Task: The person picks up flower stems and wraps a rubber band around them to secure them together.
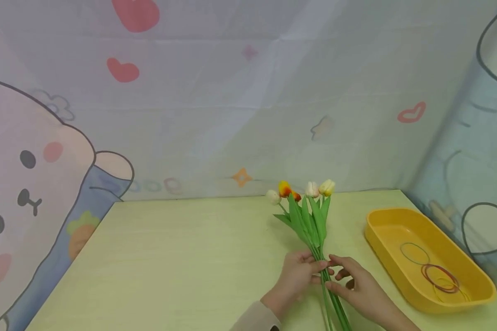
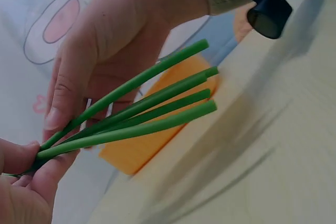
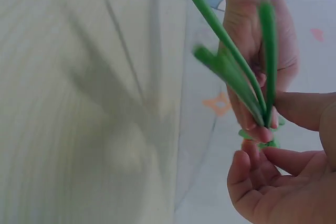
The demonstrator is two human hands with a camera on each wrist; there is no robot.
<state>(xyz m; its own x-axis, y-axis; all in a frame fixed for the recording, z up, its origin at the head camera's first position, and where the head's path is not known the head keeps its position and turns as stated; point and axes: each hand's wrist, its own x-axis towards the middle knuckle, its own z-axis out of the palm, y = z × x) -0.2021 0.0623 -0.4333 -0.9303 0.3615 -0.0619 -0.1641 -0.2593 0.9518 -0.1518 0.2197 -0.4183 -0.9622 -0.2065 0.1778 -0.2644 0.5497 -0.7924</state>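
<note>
A bunch of artificial tulips (image 1: 310,220) leans away over the table, with white, pale yellow and orange heads above green leaves. My left hand (image 1: 296,273) grips the gathered stems below the leaves, thumb across the front. From the other side, my right hand (image 1: 358,285) has its thumb and curled forefinger at the same stems, close to the left thumb. The cut stem ends (image 2: 210,106) fan out toward me in the left wrist view. In the right wrist view the right thumb (image 3: 302,109) lies right beside the stems (image 3: 269,51).
A yellow tray (image 1: 387,262) stands at the table's right side. Inside lie a blue-green rubber band (image 1: 401,250), red bands (image 1: 425,278) and yellow ones (image 1: 465,296). The pale table (image 1: 170,257) stretches left; a printed cloth (image 1: 215,92) hangs behind it.
</note>
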